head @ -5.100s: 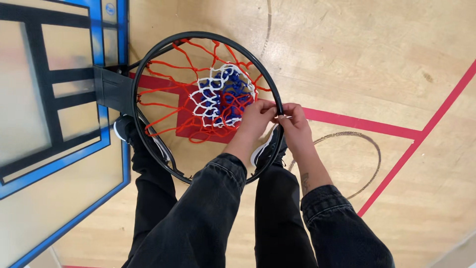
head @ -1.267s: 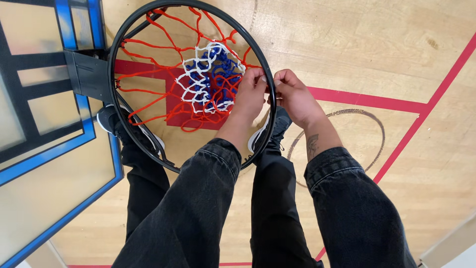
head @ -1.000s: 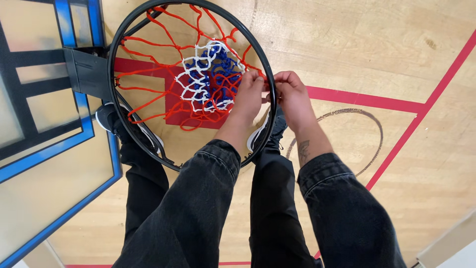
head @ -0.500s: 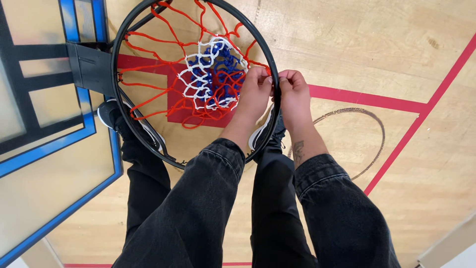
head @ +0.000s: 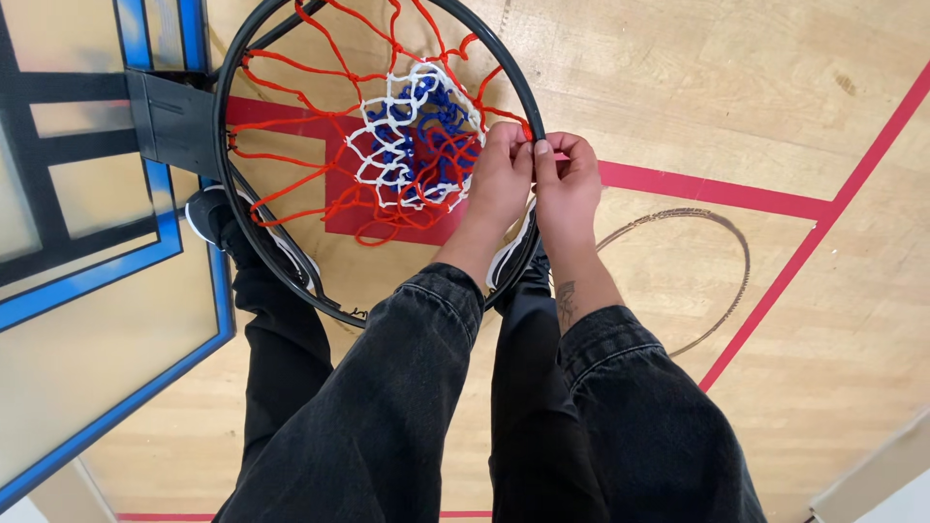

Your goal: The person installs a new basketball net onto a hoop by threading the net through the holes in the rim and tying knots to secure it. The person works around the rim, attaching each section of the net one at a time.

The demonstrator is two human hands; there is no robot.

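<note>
Closest to the camera are two black denim sleeves (head: 387,407), both reaching up to the black basketball rim (head: 228,126), which I'll use as the landmark here. The left hand (head: 499,184) sits just inside the rim's right edge, fingers pinched shut on a red net cord (head: 475,107) right where it meets the metal. The right hand (head: 567,189) is on the outside of that same spot, fingers curled closed around the rim, thumb tips of both hands almost touching.

Looks to me like one loop of the net is being hooked or tied onto the rim at that point. I'd say finishing it needs the cord pulled snug over its attachment while the other hand steadies the ring.

The red, white and blue net (head: 412,145) hangs bunched inside the rim. Left of the rim is the backboard (head: 107,291). Far below it, the wooden gym floor (head: 678,87) with red lines.
</note>
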